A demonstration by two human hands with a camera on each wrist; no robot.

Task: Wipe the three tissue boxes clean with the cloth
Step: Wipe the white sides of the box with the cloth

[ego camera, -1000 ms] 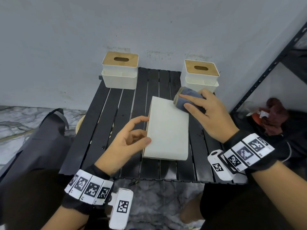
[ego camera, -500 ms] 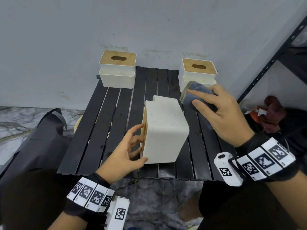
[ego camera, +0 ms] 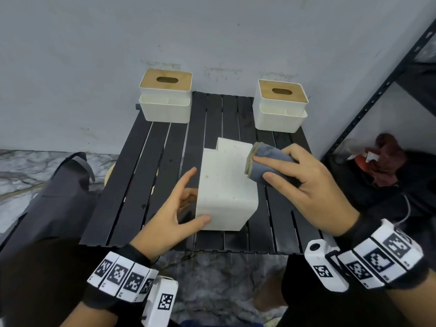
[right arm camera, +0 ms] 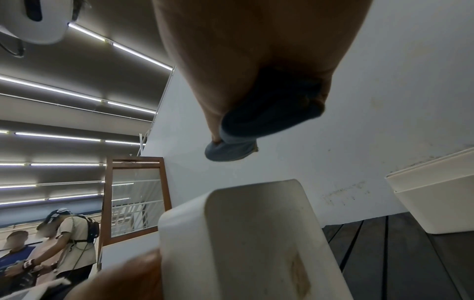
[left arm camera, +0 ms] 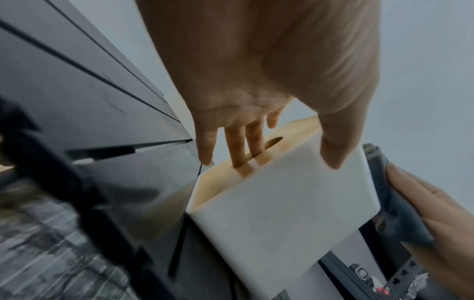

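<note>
I see black slat table [ego camera: 162, 166] w/ 3 white tissue boxes: back-left [ego camera: 165, 100], back-right [ego camera: 280, 107], one mid [ego camera: 226, 192] on its side.

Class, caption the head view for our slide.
Left hand steadies a tipped tissue box while right hand holds a grey cloth.

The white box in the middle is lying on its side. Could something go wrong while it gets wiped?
Maybe. The middle box lies on its side and the left hand steadies it only with thumb and fingertips, so a hard push from the cloth in the right hand could slide or roll it on the slatted table. Brownish spots show on its upturned face; a quick wipe might miss them.
</note>
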